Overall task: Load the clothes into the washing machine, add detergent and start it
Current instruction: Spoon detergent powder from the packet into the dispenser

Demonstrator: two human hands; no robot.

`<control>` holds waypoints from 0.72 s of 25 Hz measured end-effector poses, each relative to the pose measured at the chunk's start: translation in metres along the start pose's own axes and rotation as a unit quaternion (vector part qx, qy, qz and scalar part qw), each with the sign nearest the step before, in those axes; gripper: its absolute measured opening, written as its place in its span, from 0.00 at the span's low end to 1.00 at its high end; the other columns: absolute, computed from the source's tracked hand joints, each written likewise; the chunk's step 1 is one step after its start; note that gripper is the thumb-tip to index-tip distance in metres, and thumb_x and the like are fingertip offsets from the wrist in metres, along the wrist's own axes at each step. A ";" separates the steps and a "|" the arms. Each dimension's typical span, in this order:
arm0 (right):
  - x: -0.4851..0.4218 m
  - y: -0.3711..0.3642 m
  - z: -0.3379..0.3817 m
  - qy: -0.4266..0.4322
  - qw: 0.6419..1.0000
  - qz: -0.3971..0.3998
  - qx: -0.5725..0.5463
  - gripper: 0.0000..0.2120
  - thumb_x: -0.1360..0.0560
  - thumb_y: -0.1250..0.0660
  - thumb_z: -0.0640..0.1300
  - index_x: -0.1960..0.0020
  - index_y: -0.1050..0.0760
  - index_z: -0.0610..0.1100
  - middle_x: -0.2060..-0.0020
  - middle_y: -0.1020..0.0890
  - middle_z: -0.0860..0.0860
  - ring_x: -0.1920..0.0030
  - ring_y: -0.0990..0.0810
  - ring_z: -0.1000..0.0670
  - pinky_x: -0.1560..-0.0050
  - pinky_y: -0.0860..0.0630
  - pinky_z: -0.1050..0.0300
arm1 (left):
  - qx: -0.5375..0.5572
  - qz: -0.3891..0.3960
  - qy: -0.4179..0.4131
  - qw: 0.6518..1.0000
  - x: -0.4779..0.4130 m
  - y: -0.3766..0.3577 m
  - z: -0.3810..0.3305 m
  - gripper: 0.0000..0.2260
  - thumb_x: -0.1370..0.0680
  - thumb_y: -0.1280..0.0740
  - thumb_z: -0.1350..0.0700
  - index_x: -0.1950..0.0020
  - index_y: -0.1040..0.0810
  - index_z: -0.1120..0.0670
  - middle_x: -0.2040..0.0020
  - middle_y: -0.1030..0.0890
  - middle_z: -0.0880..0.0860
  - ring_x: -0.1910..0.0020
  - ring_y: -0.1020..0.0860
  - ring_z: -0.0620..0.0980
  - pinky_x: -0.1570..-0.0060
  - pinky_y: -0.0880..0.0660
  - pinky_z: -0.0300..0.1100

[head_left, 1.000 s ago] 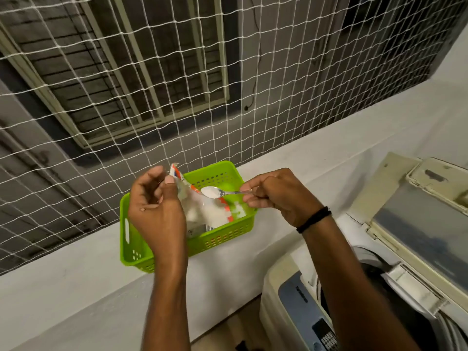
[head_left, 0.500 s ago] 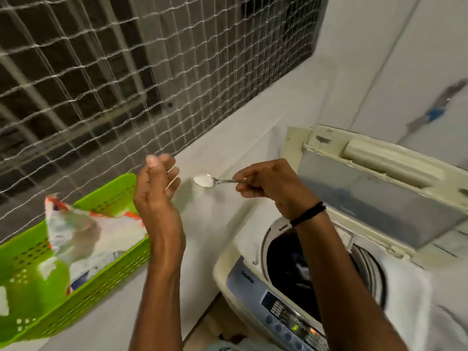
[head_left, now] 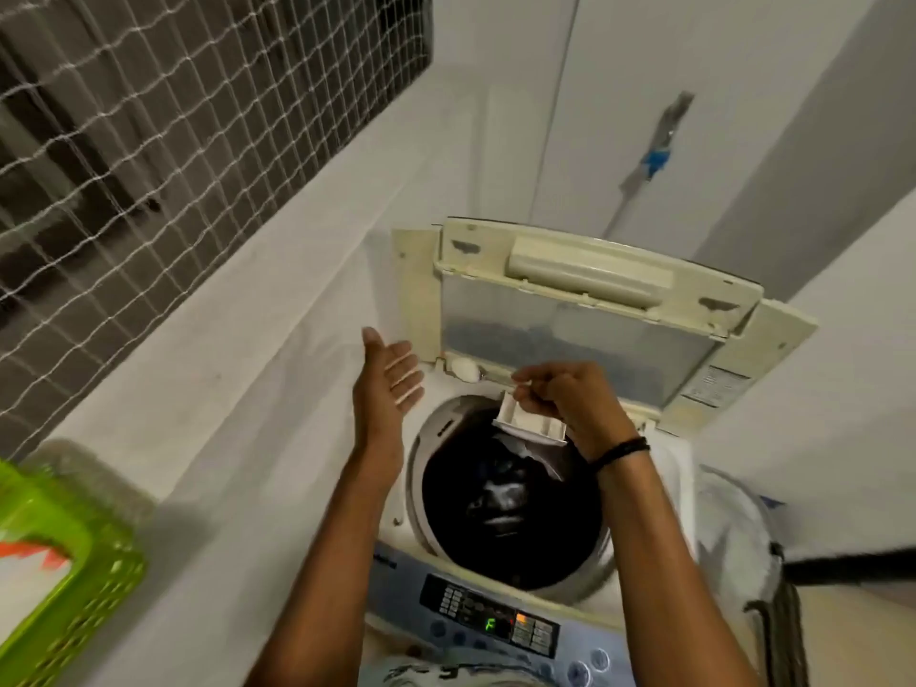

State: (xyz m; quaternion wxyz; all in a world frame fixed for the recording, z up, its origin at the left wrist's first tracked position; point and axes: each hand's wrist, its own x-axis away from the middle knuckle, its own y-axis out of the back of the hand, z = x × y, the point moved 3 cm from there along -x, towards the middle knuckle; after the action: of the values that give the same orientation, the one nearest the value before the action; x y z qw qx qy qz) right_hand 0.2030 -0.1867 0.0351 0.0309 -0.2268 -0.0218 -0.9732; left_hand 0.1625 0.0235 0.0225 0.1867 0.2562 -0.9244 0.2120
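Fingers (head_left: 534,385) of the right hand (head_left: 570,401) are curling tightly round the thin handle of a spoon (head_left: 466,370). Its bowl, heaped with white powder, is pointing left over the rear of the washing machine (head_left: 669,483), just below the lower corner of the raised lid (head_left: 590,309). The left hand (head_left: 389,384) is hovering just beside the spoon bowl without touching it. Its fingers are straight, the palm is turning toward the spoon, and it is holding nothing.

Directly beneath the right hand a small white detergent drawer (head_left: 528,424) is jutting out over the drum opening; whether the hand is touching it cannot be told. Dark clothes (head_left: 500,493) are lying inside the drum, and the right forearm, wearing a black wristband (head_left: 622,451), is crossing the opening and hiding their right side. The left forearm is covering part of the machine's front left corner. At the front edge the control panel (head_left: 490,619) is showing a green "F".

To the left a white ledge (head_left: 223,389) is running beneath rope netting (head_left: 148,141). On it, at the frame's lower left and well apart from both hands, a green basket (head_left: 74,547) is holding a white and orange packet (head_left: 25,557), cut off by the frame edge. On the rear wall a pipe (head_left: 654,161) with a blue fitting is rising behind the lid.
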 end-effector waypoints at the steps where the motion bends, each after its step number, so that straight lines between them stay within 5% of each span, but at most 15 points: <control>1: -0.009 0.014 -0.014 -0.007 1.000 -0.027 -0.013 0.14 0.27 0.44 0.23 0.53 0.20 0.29 0.62 0.19 0.36 0.63 0.20 0.42 0.62 0.19 0.62 | 0.006 0.011 0.045 0.999 -0.013 -0.012 0.018 0.30 0.22 0.44 0.31 0.42 0.20 0.55 0.42 0.18 0.58 0.43 0.20 0.57 0.40 0.24 0.51; 6: -0.059 0.067 -0.084 -0.065 0.986 -0.153 -0.023 0.12 0.27 0.38 0.25 0.59 0.18 0.34 0.61 0.16 0.34 0.66 0.19 0.45 0.62 0.19 0.57 | 0.040 0.013 0.260 0.965 -0.061 -0.054 0.118 0.39 0.27 0.39 0.28 0.29 0.29 0.57 0.37 0.25 0.63 0.42 0.24 0.62 0.42 0.25 0.55; 9: -0.085 0.079 -0.117 -0.084 0.975 -0.189 0.076 0.08 0.31 0.30 0.36 0.62 0.14 0.45 0.63 0.13 0.48 0.60 0.16 0.48 0.48 0.18 0.53 | 0.073 -0.009 0.348 0.935 -0.080 -0.066 0.162 0.42 0.29 0.35 0.28 0.26 0.33 0.56 0.36 0.28 0.63 0.43 0.25 0.63 0.41 0.25 0.57; 13: -0.094 0.068 -0.135 -0.079 0.949 -0.193 0.238 0.09 0.29 0.30 0.37 0.52 0.14 0.45 0.54 0.14 0.49 0.50 0.17 0.48 0.48 0.27 0.63 | 0.073 -0.039 0.394 0.915 -0.099 -0.076 0.203 0.43 0.29 0.36 0.27 0.27 0.34 0.58 0.35 0.29 0.64 0.38 0.27 0.65 0.35 0.28 0.60; 18: -0.088 0.046 -0.147 0.047 0.900 -0.181 0.393 0.27 0.36 0.35 0.26 0.41 0.18 0.44 0.44 0.16 0.46 0.42 0.19 0.45 0.38 0.26 0.57 | 0.043 -0.036 0.404 0.913 -0.111 -0.081 0.224 0.41 0.29 0.38 0.27 0.31 0.29 0.59 0.37 0.25 0.65 0.40 0.24 0.65 0.37 0.26 0.60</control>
State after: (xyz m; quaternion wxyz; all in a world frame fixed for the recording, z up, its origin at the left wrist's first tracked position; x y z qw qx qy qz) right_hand 0.2205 -0.2364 -0.1348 -0.0582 -0.1422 -0.4417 -0.8839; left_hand 0.2429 -0.1050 -0.1917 0.5402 0.1895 -0.7504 0.3304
